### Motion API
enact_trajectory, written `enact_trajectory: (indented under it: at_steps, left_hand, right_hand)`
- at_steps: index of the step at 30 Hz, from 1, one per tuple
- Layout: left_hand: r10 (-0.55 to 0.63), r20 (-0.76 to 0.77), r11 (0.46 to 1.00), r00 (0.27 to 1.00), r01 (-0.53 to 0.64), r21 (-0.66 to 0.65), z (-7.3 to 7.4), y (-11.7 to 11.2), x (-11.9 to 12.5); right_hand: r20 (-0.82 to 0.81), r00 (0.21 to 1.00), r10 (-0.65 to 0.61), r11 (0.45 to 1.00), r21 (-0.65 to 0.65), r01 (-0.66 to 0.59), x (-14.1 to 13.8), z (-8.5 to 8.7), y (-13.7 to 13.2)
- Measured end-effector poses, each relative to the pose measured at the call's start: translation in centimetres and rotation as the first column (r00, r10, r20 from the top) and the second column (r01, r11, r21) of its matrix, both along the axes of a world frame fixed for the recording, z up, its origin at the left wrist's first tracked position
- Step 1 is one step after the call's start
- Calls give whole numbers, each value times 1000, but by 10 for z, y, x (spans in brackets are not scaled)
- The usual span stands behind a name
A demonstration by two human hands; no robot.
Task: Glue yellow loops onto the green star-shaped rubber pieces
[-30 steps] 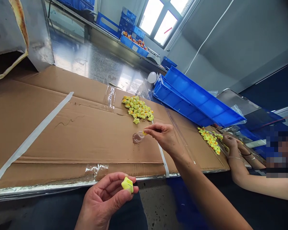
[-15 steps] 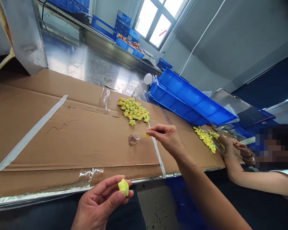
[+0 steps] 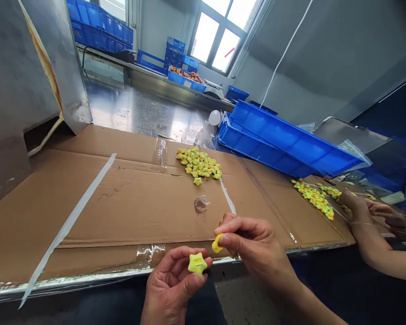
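My left hand (image 3: 176,282) pinches a yellow-green star-shaped piece (image 3: 196,263) between thumb and fingers, its face with a slot-like recess turned up toward me. Close beside it on the right, my right hand (image 3: 253,246) grips a small orange-yellow piece (image 3: 217,243) at its fingertips, apart from the star. Both hands are over the table's front edge. Beyond them lie a small clear round dish (image 3: 205,200) next to a wet brown spot (image 3: 200,206), a single star piece (image 3: 197,181) and a heap of yellow-green pieces with orange parts (image 3: 203,163).
Cardboard (image 3: 122,212) with white tape strips (image 3: 77,212) covers the table. Long blue crates (image 3: 284,135) stand at back right. Another person's hands (image 3: 358,210) work at far right near a second heap (image 3: 313,198). A metal housing (image 3: 50,63) rises at left.
My right hand has drawn back from beside the clear dish toward my left hand, carrying the small orange-yellow piece. The star in my left hand has turned its recessed face toward me.
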State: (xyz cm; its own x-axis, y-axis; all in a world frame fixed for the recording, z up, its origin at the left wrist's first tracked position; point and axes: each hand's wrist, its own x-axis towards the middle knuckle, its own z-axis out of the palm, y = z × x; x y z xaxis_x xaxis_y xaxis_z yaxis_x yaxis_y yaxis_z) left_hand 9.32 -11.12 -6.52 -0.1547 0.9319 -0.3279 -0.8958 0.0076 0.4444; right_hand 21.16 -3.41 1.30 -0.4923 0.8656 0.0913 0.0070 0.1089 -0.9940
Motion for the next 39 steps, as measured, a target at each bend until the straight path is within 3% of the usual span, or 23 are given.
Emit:
enact_trajectory:
  at_steps: [5, 30, 39]
  left_hand:
    - [9, -1, 999, 1000, -9, 36, 0, -3, 1]
    - [10, 12, 998, 1000, -11, 62, 4, -6, -1]
    - [25, -19, 998, 1000, -24, 59, 4, -6, -1]
  right_hand:
    - [-26, 999, 20, 997, -71, -21, -6, -9, -7]
    - [66, 998, 11, 999, 41, -13, -9, -12, -14]
    - [173, 985, 21, 968, 244, -64, -8, -9, -13]
